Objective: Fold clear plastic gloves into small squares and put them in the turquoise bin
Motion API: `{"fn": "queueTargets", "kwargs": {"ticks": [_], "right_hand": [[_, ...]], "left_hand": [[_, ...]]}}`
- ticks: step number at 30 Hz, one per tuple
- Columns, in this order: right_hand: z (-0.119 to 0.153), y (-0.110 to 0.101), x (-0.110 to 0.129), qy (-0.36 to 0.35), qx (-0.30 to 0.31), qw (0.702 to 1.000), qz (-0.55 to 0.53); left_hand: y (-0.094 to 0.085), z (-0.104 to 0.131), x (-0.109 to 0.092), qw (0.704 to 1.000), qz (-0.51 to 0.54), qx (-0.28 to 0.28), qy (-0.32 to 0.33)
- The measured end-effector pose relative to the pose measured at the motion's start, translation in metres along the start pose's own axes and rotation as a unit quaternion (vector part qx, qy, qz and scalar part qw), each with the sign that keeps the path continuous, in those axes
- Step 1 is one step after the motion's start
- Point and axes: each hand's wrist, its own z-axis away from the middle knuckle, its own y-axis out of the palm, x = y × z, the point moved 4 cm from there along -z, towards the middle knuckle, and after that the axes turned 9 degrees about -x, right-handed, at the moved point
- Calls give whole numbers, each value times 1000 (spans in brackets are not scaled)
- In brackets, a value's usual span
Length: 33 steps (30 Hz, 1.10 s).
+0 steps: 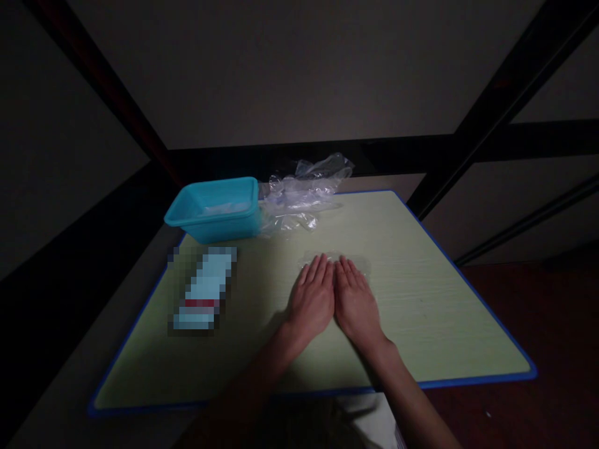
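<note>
A small clear plastic bag or sheet (334, 255) lies flat on the pale yellow-green table. My left hand (314, 296) rests palm down on its left part, with fingers stretched out. Beside it, my right hand (355, 302) presses flat on the right part, fingers extended forward. The two hands touch or nearly touch along their inner edges. Both cover most of the plastic, so its full shape is hidden.
On the table (440, 299), with its blue edging, a turquoise plastic basket (219, 227) stands at the back left, something whitish inside. Crumpled clear plastic (309, 193) lies to its right. A blurred-out light blue item (208, 280) lies on the left.
</note>
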Motion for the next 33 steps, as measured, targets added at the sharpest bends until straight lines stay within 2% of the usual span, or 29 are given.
{"fn": "queueTargets", "kwargs": {"ticks": [8, 20, 33], "right_hand": [[2, -3, -6, 15, 2, 997, 76], [4, -6, -8, 4, -4, 982, 189], [3, -10, -11, 11, -9, 979, 203]], "left_hand": [[-4, -1, 2, 998, 16, -4, -59], [-4, 1, 3, 997, -18, -6, -79], [-2, 1, 4, 993, -17, -10, -118]]}}
